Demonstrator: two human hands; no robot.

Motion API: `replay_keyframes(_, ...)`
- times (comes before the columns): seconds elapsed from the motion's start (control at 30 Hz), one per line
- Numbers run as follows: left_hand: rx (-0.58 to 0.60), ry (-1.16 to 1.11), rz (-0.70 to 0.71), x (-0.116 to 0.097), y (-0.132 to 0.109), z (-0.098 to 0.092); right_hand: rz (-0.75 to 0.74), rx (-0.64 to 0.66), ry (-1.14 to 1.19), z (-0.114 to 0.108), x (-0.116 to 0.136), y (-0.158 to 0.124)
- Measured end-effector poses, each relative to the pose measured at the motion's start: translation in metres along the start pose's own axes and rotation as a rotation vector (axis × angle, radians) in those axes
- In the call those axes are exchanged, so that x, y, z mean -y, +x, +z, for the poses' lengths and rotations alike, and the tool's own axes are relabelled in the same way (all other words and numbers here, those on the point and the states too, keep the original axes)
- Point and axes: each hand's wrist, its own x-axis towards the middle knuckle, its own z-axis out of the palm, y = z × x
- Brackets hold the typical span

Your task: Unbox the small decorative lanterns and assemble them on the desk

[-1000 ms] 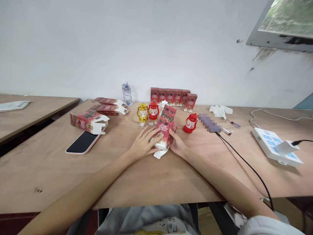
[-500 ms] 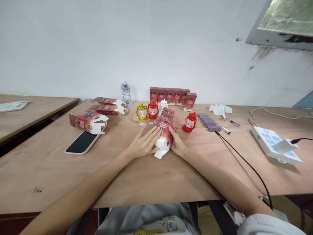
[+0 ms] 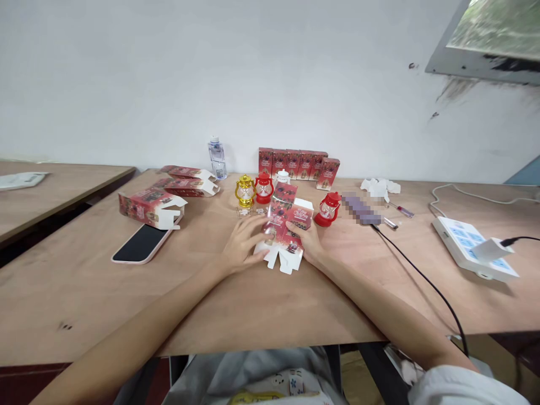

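Note:
Between my two hands is a red printed carton (image 3: 283, 225), flattened wide, its white end flaps pointing toward me. My left hand (image 3: 243, 243) holds its left edge, fingers on the printed face. My right hand (image 3: 310, 239) grips the right edge with the thumb on top. Just beyond the carton stand a gold lantern (image 3: 245, 191), a red lantern (image 3: 264, 188) and a white lantern (image 3: 282, 176), partly hidden by the carton. Another red lantern (image 3: 328, 209) leans right of my right hand. Small clear pieces (image 3: 243, 212) lie in front of the gold lantern.
Open cartons (image 3: 152, 208) lie at left, one overlapping a phone (image 3: 142, 245). A water bottle (image 3: 217, 158) and a row of closed red boxes (image 3: 293, 164) stand by the wall. At right are crumpled tissue (image 3: 379, 188), a screwdriver (image 3: 403, 211), and a power strip (image 3: 475, 247) with cables.
The carton has gone from a narrow, folded-up shape to a wider, flatter one, showing two printed panels and more white flaps. My hands have spread slightly apart along with it.

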Motion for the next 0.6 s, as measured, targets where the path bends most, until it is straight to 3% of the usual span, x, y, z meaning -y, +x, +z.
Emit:
replay_keyframes(0.13,-0.206,-0.385,-0.617,-0.003,0.003,0.01,-0.031,0.004,-0.004,0.006,-0.002,-0.009)
replay_keyframes(0.23,-0.047,-0.849,-0.892,-0.002,0.005,0.014,-0.042,0.015,-0.05,0.01,-0.004,-0.015)
replay_keyframes(0.3,0.077,-1.036,-0.974,-0.004,0.007,0.013,-0.052,0.018,-0.073,0.011,-0.006,-0.016)
replay_keyframes(0.37,0.08,-1.077,-0.999,-0.008,0.012,0.006,-0.064,0.043,-0.06,0.011,-0.007,-0.015)
replay_keyframes(0.43,-0.019,-1.018,-0.977,-0.006,0.017,-0.005,-0.04,0.084,-0.035,0.008,-0.009,-0.012)
replay_keyframes(0.5,-0.2,-0.89,-0.937,0.006,0.021,-0.02,0.023,0.106,-0.039,0.004,-0.009,-0.009)
replay_keyframes(0.6,-0.485,-0.623,-0.915,0.049,0.027,-0.053,0.086,0.105,-0.073,0.0,-0.008,-0.007)
